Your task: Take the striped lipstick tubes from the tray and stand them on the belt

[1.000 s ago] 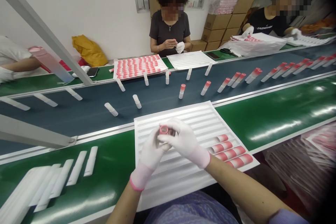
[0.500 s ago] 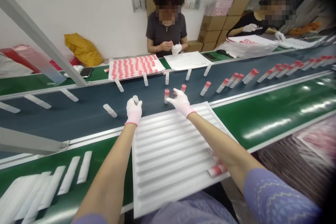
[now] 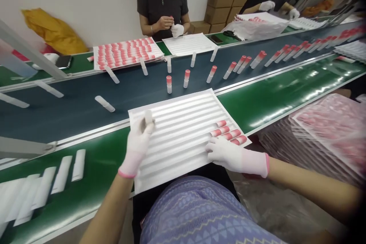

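A white ridged tray [image 3: 171, 133] lies in front of me, tilted over the green ledge's edge. My gloved left hand [image 3: 139, 137] is over its left side, fingers closed on a small white tube [image 3: 148, 116]. Near the tray's lower right, my gloved right hand [image 3: 224, 152] rests with bent fingers beside several red-and-white tubes [image 3: 220, 131] lying in the grooves; what its fingertips hold, if anything, is hidden. Beyond the tray, a red-topped tube [image 3: 169, 84] and another [image 3: 187, 79] stand on the dark belt [image 3: 137, 95].
White tubes [image 3: 105, 103] stand along the belt's left part, red-topped ones to the right. Long white pieces [image 3: 62, 174] lie on the green ledge at left. Across the belt a person [image 3: 161, 4] works by a filled tray [image 3: 126, 54]. Grey frame bars [image 3: 31, 49] cross the left side.
My right hand has come back from the belt to the tray's lower right. My left hand has drawn back over the tray, still with the white tube. The view has tilted down.
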Available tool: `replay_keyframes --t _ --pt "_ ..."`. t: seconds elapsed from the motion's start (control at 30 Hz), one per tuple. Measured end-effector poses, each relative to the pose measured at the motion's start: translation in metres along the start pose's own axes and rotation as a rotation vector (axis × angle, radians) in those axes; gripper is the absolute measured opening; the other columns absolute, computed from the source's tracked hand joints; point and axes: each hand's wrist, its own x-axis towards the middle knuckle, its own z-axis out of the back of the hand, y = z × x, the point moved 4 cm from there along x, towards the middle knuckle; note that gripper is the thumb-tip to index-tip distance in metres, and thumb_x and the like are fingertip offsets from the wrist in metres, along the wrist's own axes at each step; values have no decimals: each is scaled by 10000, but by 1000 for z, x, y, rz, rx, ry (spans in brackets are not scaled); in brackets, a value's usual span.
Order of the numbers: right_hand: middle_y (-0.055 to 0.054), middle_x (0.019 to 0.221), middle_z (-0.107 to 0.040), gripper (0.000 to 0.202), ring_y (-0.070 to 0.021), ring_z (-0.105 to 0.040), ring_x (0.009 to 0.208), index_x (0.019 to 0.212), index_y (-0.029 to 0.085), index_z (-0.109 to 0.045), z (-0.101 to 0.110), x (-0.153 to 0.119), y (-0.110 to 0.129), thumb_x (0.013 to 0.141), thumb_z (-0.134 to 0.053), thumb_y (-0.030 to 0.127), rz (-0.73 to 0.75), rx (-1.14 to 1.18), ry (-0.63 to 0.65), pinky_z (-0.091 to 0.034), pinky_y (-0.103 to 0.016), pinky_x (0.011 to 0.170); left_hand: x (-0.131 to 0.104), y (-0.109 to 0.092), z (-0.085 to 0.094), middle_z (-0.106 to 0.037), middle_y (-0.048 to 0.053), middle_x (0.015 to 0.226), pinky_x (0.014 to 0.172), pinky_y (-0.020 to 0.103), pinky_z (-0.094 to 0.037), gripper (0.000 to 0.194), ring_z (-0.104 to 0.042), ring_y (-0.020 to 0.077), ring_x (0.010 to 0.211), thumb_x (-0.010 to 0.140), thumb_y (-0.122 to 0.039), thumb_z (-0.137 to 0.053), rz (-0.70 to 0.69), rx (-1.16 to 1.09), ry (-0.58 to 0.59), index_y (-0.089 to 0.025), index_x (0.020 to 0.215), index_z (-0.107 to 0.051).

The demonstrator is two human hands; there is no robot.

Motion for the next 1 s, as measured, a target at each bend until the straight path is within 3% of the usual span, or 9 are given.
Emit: replay_keyframes --t 0.1,0.2,0.3,0.43,0.6,0.67,0.8,0.93,1.0 --pt "-40 899 -673 69 -194 -631 824 885 233 -679 21 21 5 895 -628 187 -60 245 -185 -532 -358 777 -23 -2 -22 -674 87 1074 933 411 -541 340 -657 235 1005 907 -419 -585 77 -307 206 -173 1140 -615" --pt "-44 1035 -654 317 -195 -658 958 1252 259 -564 41 47 7 938 -601 232 -197 546 -502 -552 -388 884 -43 -6 -42 -646 91 1069 936 438 -556 421 -655 229 999 919 -460 -585 140 -568 379 -165 1220 -580" --pt "-39 1113 -599 509 -171 -666 973 1406 290 -419 48 75 12 933 -597 229 -149 780 -631 -564 -380 893 -54 -10 -48 -615 69 1041 929 428 -563 425 -641 192 938 935 -479 -570 157 -621 411 -177 1234 -579" --pt "-34 1086 -629 583 -160 -671 920 1369 271 -455 49 98 17 845 -700 200 -98 866 -574 -570 -359 867 -54 -16 -36 -603 49 1006 839 370 -580 452 -628 161 840 911 -503 -594 169 -541 326 -174 1221 -579" --pt "-48 1022 -683 222 -216 -671 1022 973 207 -644 56 100 23 787 -765 205 -151 805 -503 -559 -380 919 -52 -20 -26 -653 35 969 839 355 -552 396 -647 174 817 893 -466 -612 122 -319 314 -187 1173 -620" --pt "-63 1079 -665 200 -214 -656 1058 1033 204 -661 62 99 28 839 -686 161 -84 769 -478 -558 -381 928 -53 -17 -27 -677 39 1016 877 366 -536 371 -661 197 884 884 -448 -624 112 -278 314 -209 1167 -635" --pt "-87 1222 -616 408 -213 -603 1159 1325 246 -581 71 96 42 942 -509 126 70 591 -442 -525 -423 1000 -53 -12 -29 -692 61 1183 960 402 -503 347 -659 246 1051 869 -407 -644 133 -253 270 -235 1170 -651" --pt "-49 1051 -687 430 -210 -651 998 1328 268 -612 75 94 42 912 -611 157 -69 529 -492 -565 -386 903 -50 -11 -28 -703 70 1197 995 411 -484 352 -629 277 1147 822 -391 -697 142 -232 166 -235 1136 -671" --pt "-37 967 -693 417 -199 -656 901 1298 264 -645 78 94 41 894 -638 159 -123 513 -524 -575 -367 844 -48 -11 -27 -708 76 1168 982 410 -490 360 -640 270 1106 819 -399 -702 149 -245 174 -229 1135 -676"
